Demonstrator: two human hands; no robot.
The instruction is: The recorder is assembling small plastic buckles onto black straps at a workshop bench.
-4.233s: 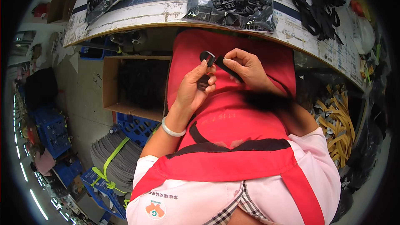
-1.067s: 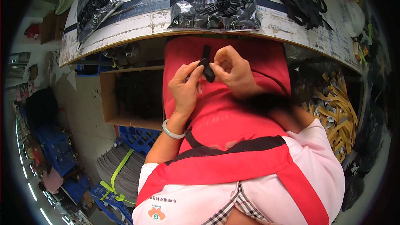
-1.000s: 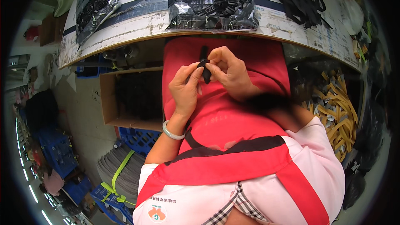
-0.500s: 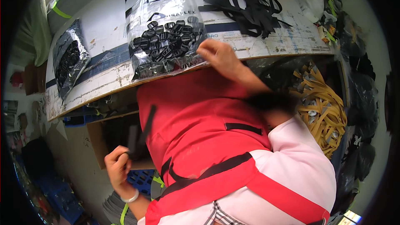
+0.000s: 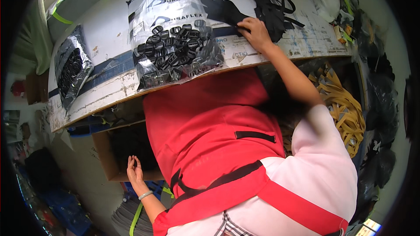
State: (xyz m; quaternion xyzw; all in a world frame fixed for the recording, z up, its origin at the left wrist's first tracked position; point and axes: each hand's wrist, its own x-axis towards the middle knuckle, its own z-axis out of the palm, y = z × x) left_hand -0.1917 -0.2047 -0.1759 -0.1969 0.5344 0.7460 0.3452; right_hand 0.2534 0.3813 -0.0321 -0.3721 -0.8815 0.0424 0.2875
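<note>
On my head feed, the right hand sits right of upper centre, fingers bent, fingertips at the black straps on the worktable; from here I can't tell whether they pinch one. At lower left I see the left hand, fingers loosely parted, by the cardboard box. A clear bag of black buckles lies left of the straps.

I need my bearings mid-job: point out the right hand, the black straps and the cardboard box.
Right hand point(image 5: 257, 34): head view, back of the hand.
Black straps point(image 5: 225, 11): head view, the flat bunch's middle.
Cardboard box point(image 5: 103, 154): head view, its left wall.
</note>
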